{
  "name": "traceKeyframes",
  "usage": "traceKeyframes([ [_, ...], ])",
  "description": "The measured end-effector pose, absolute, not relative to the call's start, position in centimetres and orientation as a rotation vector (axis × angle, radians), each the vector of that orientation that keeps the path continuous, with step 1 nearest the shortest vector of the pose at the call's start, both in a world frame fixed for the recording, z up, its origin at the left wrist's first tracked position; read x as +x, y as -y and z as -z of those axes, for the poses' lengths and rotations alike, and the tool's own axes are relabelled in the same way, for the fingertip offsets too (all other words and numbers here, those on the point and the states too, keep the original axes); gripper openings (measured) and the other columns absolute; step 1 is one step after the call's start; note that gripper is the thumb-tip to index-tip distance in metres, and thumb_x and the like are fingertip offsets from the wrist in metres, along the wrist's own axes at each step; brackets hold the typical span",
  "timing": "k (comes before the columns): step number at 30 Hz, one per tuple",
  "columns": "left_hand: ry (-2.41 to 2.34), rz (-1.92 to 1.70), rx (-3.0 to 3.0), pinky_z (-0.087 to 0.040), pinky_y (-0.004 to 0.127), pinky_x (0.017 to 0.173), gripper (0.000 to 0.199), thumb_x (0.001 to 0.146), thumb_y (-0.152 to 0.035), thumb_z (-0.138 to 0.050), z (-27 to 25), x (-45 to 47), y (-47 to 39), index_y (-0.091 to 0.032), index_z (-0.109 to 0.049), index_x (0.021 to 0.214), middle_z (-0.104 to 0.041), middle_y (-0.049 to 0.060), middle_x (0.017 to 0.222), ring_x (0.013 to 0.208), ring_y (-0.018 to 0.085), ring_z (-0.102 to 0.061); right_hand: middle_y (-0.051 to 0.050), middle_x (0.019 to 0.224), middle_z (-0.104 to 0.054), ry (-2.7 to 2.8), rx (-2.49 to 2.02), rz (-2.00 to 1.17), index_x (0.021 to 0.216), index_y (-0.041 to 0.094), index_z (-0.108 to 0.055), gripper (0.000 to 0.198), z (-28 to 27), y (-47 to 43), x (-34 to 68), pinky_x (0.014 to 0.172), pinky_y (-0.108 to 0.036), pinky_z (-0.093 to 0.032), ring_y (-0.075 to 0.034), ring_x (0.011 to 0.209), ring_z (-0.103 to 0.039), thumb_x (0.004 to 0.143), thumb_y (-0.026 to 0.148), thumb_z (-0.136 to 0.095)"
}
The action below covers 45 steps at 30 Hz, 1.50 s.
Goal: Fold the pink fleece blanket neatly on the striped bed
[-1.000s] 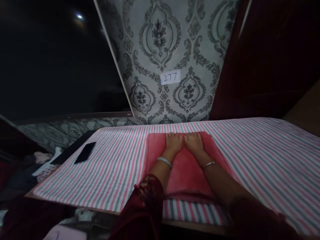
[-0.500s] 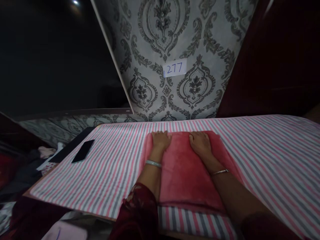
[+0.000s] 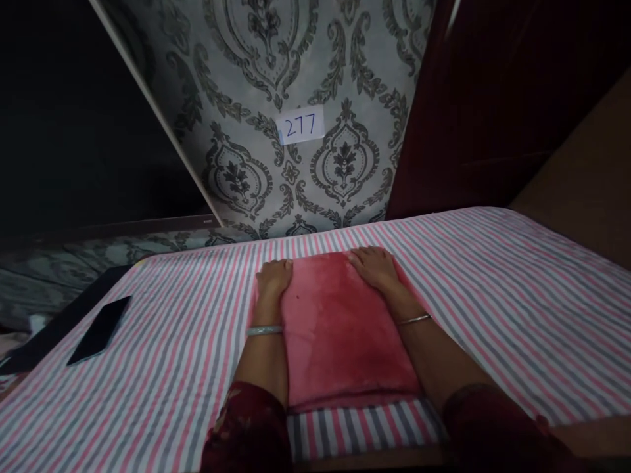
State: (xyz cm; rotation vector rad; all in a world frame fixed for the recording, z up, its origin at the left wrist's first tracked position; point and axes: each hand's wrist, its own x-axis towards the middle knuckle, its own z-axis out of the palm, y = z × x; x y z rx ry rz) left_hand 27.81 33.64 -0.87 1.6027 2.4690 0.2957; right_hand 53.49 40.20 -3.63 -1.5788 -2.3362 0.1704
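A folded red plush cloth [image 3: 340, 328] lies flat on the striped sheet, its near edge towards me. My left hand [image 3: 275, 277] rests palm down on its far left corner, fingers pointing away. On the far right corner lies my right hand [image 3: 375, 268], also palm down, with its fingers spread a little. Both hands touch the cloth's top, and neither is wrapped round anything visible. What the undersides of the hands touch is hidden.
A pink, grey and white striped sheet [image 3: 187, 335] covers the table. A dark phone [image 3: 101, 328] lies at the left. Behind are a patterned wall with a paper marked 277 [image 3: 300, 125], a large dark screen [image 3: 73, 131] and a dark red panel [image 3: 473, 118].
The view has turned to the right, so the phone, screen and wall paper sit further left. Both hands stay on the far part of the red cloth, now nearer its corners.
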Motion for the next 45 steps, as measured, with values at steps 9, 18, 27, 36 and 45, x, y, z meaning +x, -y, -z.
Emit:
traceKeyframes([
  [9, -2.564, -0.345, 1.443, -0.047, 0.052, 0.1, 0.047, 0.1, -0.033, -0.032, 0.7, 27.1, -34.4, -0.023, -0.073, 0.119, -0.066, 0.013, 0.136, 0.127, 0.033, -0.057, -0.008, 0.13, -0.068, 2.288, -1.563, -0.187, 0.12, 0.024, -0.071, 0.043, 3.6, -39.9, 53.3, 0.108, -0.045, -0.036, -0.028, 0.123, -0.058, 0.106, 0.041, -0.035],
  [18, -2.6, -0.39, 1.459, -0.047, 0.054, 0.1, 0.049, 0.1, -0.035, -0.031, -0.4, 28.0, -33.6, -0.018, -0.071, 0.122, -0.07, 0.018, 0.128, 0.122, 0.035, -0.063, -0.009, 0.152, -0.052, 2.17, -1.558, -0.297, 0.147, 0.016, -0.053, 0.05, 1.3, -39.9, 55.7, 0.114, -0.033, -0.036, -0.019, 0.139, -0.048, 0.102, 0.022, -0.031],
  [27, -2.415, -0.45, 2.01, -0.025, 0.055, 0.12, 0.049, 0.101, -0.021, -0.029, -3.5, 35.4, -33.8, -0.011, -0.056, 0.14, -0.055, 0.02, 0.147, 0.14, 0.03, -0.048, -0.01, 0.154, -0.049, 2.262, -1.643, -0.189, 0.147, 0.019, -0.051, 0.059, 0.8, -36.9, 58.8, 0.116, -0.046, -0.034, -0.027, 0.143, -0.042, 0.092, 0.008, -0.037],
  [36, -1.795, -0.122, 2.524, -0.016, 0.056, 0.125, 0.057, 0.104, -0.043, -0.034, 0.9, 42.6, -32.9, -0.022, -0.038, 0.156, -0.034, 0.008, 0.165, 0.154, 0.027, -0.025, -0.009, 0.162, -0.037, 2.305, -1.627, -0.032, 0.151, 0.015, -0.046, 0.052, 4.6, -34.3, 56.6, 0.117, -0.056, -0.03, -0.029, 0.152, -0.023, 0.101, 0.019, -0.032],
  [45, -2.364, -0.009, 2.035, -0.024, 0.07, 0.114, 0.058, 0.103, -0.042, -0.035, -1.8, 28.1, -29.0, -0.015, -0.043, 0.153, -0.041, 0.023, 0.157, 0.145, 0.044, -0.037, -0.012, 0.159, -0.041, 2.271, -1.604, 0.018, 0.15, 0.013, -0.048, 0.052, 5.2, -34.5, 56.8, 0.115, -0.053, -0.034, -0.03, 0.15, -0.028, 0.101, 0.022, -0.032],
])
